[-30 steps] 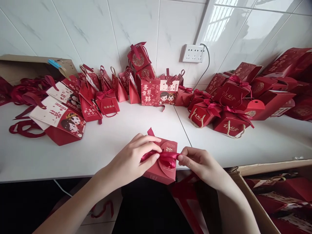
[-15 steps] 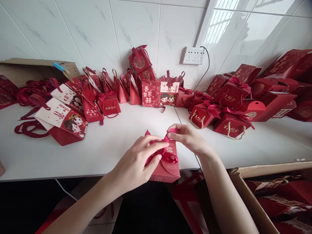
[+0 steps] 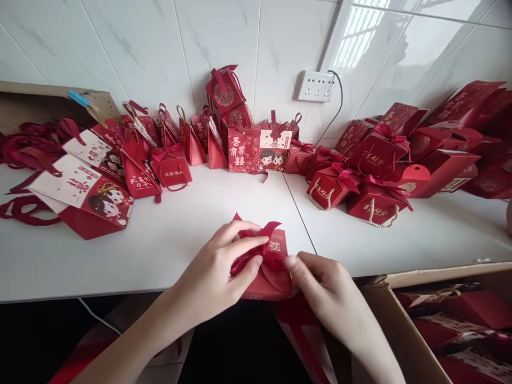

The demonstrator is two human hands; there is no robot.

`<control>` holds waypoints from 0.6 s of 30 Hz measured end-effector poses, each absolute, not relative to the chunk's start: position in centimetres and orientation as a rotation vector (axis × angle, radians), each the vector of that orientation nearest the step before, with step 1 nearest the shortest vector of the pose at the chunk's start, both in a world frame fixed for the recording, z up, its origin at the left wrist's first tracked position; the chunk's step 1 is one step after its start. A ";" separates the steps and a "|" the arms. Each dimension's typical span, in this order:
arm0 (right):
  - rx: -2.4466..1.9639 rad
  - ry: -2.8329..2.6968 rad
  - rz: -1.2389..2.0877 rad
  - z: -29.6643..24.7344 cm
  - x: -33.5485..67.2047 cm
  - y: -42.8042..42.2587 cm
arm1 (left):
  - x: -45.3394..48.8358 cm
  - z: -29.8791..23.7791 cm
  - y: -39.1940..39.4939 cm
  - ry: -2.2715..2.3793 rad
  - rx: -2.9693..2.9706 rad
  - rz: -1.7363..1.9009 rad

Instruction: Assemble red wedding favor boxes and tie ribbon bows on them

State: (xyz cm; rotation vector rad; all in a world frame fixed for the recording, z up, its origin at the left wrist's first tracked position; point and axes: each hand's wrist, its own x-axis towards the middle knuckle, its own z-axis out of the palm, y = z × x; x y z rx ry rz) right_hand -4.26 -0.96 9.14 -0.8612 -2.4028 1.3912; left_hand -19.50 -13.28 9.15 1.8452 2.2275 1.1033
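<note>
White bench (image 3: 168,240) under a tiled wall carries the red gift box (image 3: 269,274) at its near edge, lying flat with its long axis running away from the person, flap end nearest. Left hand (image 3: 218,272) is pinched on the red ribbon (image 3: 256,250) atop it. Right hand (image 3: 324,290), up behind the box 0.5 s ago, now sits low at the box's right side, fingers closed on the ribbon.

A small red gift box (image 3: 274,272) lies at the near edge of the white bench (image 3: 168,240), near the middle, its near end jutting slightly past the edge. Gold characters mark its top and a curved flap closes its front. A dark red ribbon (image 3: 262,250) crosses the top, partly looped, one pointed tail sticking up at the far-left corner
</note>
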 end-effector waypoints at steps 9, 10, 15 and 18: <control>-0.911 -2.359 1.291 9.1 -5.4 -1.1 | -19.1 8.8 -13.0 2.342 1.879 1.070; -0.875 -2.336 1.345 9.0 -5.4 -1.1 | -19.1 8.8 -13.0 2.350 1.887 1.079; -0.775 -2.162 1.645 8.6 -5.3 -0.7 | -18.9 8.5 -12.9 2.358 1.920 1.120; -0.709 -2.158 1.781 8.5 -4.9 -0.5 | -19.0 8.4 -12.9 2.362 1.921 1.122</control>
